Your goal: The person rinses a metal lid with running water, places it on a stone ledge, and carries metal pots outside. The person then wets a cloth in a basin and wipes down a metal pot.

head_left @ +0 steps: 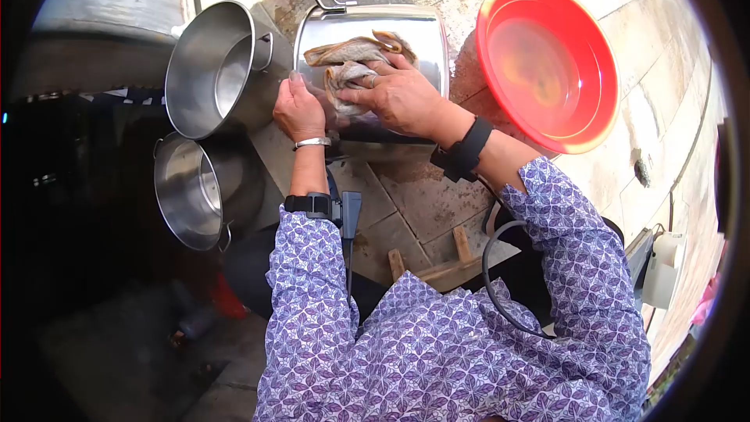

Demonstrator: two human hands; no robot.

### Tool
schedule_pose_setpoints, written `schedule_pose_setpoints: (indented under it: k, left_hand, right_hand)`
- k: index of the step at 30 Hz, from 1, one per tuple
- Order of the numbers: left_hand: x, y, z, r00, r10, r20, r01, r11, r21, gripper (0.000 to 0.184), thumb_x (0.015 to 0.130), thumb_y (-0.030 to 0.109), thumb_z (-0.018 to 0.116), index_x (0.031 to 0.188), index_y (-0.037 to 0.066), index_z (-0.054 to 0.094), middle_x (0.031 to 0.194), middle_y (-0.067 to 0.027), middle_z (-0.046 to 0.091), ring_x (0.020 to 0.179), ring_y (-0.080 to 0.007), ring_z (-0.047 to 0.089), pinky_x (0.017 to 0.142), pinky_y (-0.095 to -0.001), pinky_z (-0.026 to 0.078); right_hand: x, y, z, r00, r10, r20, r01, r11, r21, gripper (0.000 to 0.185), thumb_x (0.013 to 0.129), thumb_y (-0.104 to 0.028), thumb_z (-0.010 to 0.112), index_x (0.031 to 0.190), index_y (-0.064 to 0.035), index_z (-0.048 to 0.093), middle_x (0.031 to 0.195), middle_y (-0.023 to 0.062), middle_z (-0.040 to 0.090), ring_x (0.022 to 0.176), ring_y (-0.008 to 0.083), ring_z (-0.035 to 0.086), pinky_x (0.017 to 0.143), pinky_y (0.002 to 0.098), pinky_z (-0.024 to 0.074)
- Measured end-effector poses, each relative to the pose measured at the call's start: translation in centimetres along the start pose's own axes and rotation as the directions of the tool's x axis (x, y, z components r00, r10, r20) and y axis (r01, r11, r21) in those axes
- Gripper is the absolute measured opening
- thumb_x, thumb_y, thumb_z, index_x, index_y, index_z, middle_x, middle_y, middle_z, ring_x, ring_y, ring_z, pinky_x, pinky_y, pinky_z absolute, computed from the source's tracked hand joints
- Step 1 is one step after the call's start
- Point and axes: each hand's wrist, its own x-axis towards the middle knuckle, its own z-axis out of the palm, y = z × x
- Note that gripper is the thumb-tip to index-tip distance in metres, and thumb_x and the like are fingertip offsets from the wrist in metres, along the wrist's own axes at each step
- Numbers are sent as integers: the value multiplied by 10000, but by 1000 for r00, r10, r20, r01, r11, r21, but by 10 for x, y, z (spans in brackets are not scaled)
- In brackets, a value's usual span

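A shiny stainless steel pot (422, 27) lies on its side on the paving, with a wire handle (332, 4) at its far end. My left hand (301, 109) holds the pot's left rim; most of its fingers are hidden. Against the curved side of the pot, my right hand (406, 98) presses a bunched, damp-looking beige cloth (348, 53) with brown edges. Its fingers are bent over the cloth.
Two more steel pots, one (211, 70) behind the other (187, 191), lie tilted at the left. A red basin (547, 70) with cloudy water stands at the right. Near my knees is a low wooden piece (449, 267). Stone tiles (414, 195) cover the ground.
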Motion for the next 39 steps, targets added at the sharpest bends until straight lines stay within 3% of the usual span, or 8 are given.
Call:
schedule_pose_setpoints:
  k: [9, 15, 20, 25, 31, 33, 37, 39]
  left_hand:
    - [-72, -86, 8, 989, 31, 147, 30, 916, -400, 182, 913, 186, 459, 878, 19, 523, 717, -141, 583, 660, -210, 556, 611, -359, 424]
    - [-71, -76, 1, 972, 12, 236, 93, 897, -432, 170, 914, 174, 461, 863, 20, 511, 730, -110, 560, 657, -211, 476, 651, -316, 416]
    - [-66, -78, 8, 956, -5, 294, 178, 808, -562, 199, 927, 207, 448, 871, 28, 515, 738, -108, 569, 670, -220, 497, 665, -326, 424]
    - [-54, -79, 15, 961, -42, 272, 149, 911, -386, 237, 931, 256, 443, 892, 37, 523, 766, -121, 599, 693, -223, 531, 667, -337, 427]
    - [-37, -68, 31, 953, -43, 301, 172, 892, -418, 252, 929, 272, 450, 891, 42, 547, 772, -113, 607, 680, -228, 528, 654, -337, 425]
    - [-37, -60, 39, 955, -26, 295, 167, 869, -466, 271, 921, 282, 468, 871, 33, 562, 753, -119, 611, 665, -225, 532, 645, -341, 427]
    - [-41, -38, 47, 974, -49, 223, 158, 849, -504, 286, 901, 268, 511, 757, 24, 550, 631, -111, 571, 582, -221, 515, 587, -350, 421]
    - [-34, -22, 40, 969, -140, 203, 221, 861, -458, 294, 898, 260, 516, 722, 25, 534, 582, -104, 540, 535, -218, 498, 539, -354, 405]
  right_hand:
    - [104, 50, -1, 861, 507, 32, -502, 859, -101, 354, 910, -327, 368, 1214, -249, 532, 1132, 59, 595, 1042, 294, 541, 889, 472, 339]
    - [82, 20, 25, 981, -138, -137, 83, 935, -345, 370, 816, -228, 544, 1174, -134, 529, 1103, 64, 596, 1171, 299, 451, 871, 429, 362]
    - [47, 6, 6, 898, -433, 75, 438, 872, -218, 341, 764, -191, 585, 1102, -146, 599, 1096, 61, 600, 1191, 269, 437, 939, 424, 323]
    - [110, 41, 19, 994, -28, -105, 22, 998, -56, 262, 740, -241, 595, 985, -284, 677, 946, 16, 653, 1041, 219, 542, 899, 393, 346]
    - [134, 65, 5, 950, 284, -127, -268, 955, 129, 237, 791, -272, 617, 1001, -178, 673, 890, 100, 665, 764, 273, 637, 739, 321, 497]
    - [132, 74, -1, 894, 441, -80, -435, 896, 83, 289, 847, -358, 508, 1074, -243, 644, 989, 98, 646, 924, 281, 599, 841, 394, 434]
    - [97, 90, -7, 860, 496, -118, -495, 868, 35, 272, 833, -297, 550, 1055, -170, 641, 1039, 84, 630, 919, 271, 603, 810, 349, 475]
    - [73, 87, -4, 936, 267, -230, -296, 950, -102, 255, 813, -263, 569, 1034, -164, 646, 1081, 65, 611, 954, 266, 586, 851, 375, 457]
